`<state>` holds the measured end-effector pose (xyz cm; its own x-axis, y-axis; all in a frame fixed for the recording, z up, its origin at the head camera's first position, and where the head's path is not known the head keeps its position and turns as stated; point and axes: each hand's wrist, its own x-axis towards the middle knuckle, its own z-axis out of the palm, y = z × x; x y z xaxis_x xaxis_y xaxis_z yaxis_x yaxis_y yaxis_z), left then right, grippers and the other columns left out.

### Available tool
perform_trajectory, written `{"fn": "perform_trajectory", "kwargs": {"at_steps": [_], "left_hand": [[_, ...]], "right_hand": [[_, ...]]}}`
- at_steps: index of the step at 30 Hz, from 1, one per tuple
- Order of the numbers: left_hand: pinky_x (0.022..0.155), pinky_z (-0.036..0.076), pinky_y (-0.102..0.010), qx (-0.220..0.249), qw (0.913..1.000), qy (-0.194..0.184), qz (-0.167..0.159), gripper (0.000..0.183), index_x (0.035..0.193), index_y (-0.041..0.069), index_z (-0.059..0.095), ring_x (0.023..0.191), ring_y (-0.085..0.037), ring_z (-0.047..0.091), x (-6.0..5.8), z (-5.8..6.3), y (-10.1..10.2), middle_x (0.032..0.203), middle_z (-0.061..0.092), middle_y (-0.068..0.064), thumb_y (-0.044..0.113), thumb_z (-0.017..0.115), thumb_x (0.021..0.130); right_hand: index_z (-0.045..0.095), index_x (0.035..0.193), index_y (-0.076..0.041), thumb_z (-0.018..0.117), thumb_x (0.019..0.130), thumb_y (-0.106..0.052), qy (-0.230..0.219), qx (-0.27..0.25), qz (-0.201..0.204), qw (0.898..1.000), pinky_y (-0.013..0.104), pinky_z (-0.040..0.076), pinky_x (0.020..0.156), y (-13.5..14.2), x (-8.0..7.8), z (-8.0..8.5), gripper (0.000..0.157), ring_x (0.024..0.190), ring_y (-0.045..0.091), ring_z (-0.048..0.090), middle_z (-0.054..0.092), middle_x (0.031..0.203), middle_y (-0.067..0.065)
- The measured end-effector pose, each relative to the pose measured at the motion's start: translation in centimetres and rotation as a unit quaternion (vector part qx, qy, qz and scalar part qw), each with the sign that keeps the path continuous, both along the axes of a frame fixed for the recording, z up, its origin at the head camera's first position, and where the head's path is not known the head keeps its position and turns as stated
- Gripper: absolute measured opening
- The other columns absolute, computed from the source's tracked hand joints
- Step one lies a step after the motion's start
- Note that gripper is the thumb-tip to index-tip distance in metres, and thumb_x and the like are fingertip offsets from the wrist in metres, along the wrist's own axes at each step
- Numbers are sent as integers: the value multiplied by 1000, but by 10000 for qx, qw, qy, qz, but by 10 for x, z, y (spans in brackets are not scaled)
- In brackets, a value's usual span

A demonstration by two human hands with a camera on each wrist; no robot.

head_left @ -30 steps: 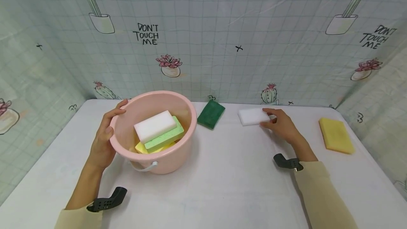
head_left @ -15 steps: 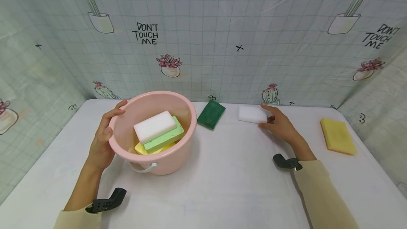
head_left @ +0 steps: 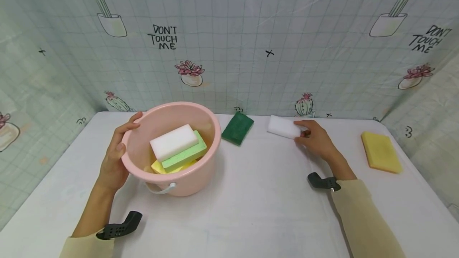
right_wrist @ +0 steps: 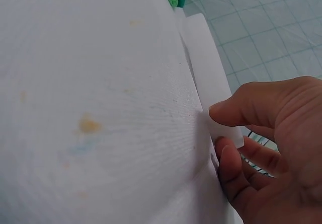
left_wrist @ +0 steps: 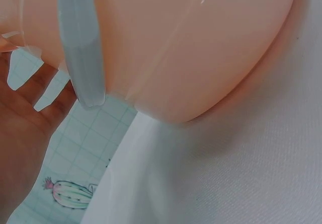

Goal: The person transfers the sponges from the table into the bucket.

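My right hand (head_left: pixel 315 140) pinches the right end of a white sponge (head_left: pixel 281 126) near the table's back edge. In the right wrist view, the thumb lies on the near face of that white sponge (right_wrist: pixel 209 65), with fingertips at its end. On the left, my left hand (head_left: pixel 114 158) holds the rim of a pink bucket (head_left: pixel 199 182). Inside the bucket lie another white sponge (head_left: pixel 173 142), a light green sponge (head_left: pixel 184 158) and something yellow (head_left: pixel 157 167), partly hidden. From the left wrist, the bucket's wall and its pale handle (left_wrist: pixel 83 48) show beside my spread fingers.
A dark green scouring pad (head_left: pixel 238 128) lies flat between the bucket and the white sponge. Far right on the white-covered table (head_left: pixel 247 210) is a yellow sponge (head_left: pixel 381 152). A patterned cloth (head_left: pixel 229 67) hangs behind the table and at both sides.
The white sponge in my right hand has turned slightly, its left end shifting back toward the cloth. My left hand and the bucket stay in place.
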<state>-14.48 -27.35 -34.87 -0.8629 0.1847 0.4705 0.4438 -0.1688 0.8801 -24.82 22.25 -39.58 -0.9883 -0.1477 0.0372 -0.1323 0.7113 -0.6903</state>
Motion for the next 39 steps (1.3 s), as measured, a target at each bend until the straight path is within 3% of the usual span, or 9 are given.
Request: {"fn": "perform_trajectory", "kwargs": {"at_steps": [7, 15, 26, 33, 39], "left_hand": [[94, 37, -25, -43, 10000, 2, 12, 41, 127, 8, 38, 129, -28, 14, 0, 0, -1, 146, 12, -9, 23, 41, 89], [95, 36, -24, -50, 10000, 46, 51, 40, 126, 8, 39, 128, -29, 16, 1, 0, -2, 146, 13, -9, 25, 41, 89], [93, 37, -23, -97, 9998, 70, 154, 41, 125, 8, 39, 128, -29, 17, 1, -3, -1, 146, 14, -9, 27, 42, 89], [93, 37, -24, -137, 9998, 17, 173, 41, 125, 9, 40, 129, -28, 17, 1, -4, -1, 146, 13, -8, 27, 44, 88], [91, 38, -24, -167, 9995, 43, 257, 42, 125, 9, 41, 129, -28, 18, 0, -1, -2, 146, 15, -8, 29, 45, 88]], "right_hand": [[48, 127, -8, 64, 80, -11, 100, -7, 5, 9999, 30, 44, 61, 4, 0, 6, 50, 88, 27, 50, 44, 104, 13], [49, 127, -13, 65, 81, -20, 472, -144, 200, 9986, 33, 48, 68, -6, 11, 36, 49, 91, 27, 52, 44, 112, 12], [51, 125, -19, 66, 80, -17, 774, -332, 470, 9953, 13, 46, 67, -20, 31, 68, 47, 91, 17, 52, 44, 120, 2], [54, 122, -14, 67, 77, -4, 1137, -681, 1130, 9847, 15, 47, 73, -34, 38, 86, 48, 89, 17, 53, 46, 120, 0], [54, 121, -18, 67, 78, -7, 1270, -733, 1594, 9763, 18, 47, 76, -52, 38, 106, 47, 89, 14, 54, 48, 120, -5]]}}
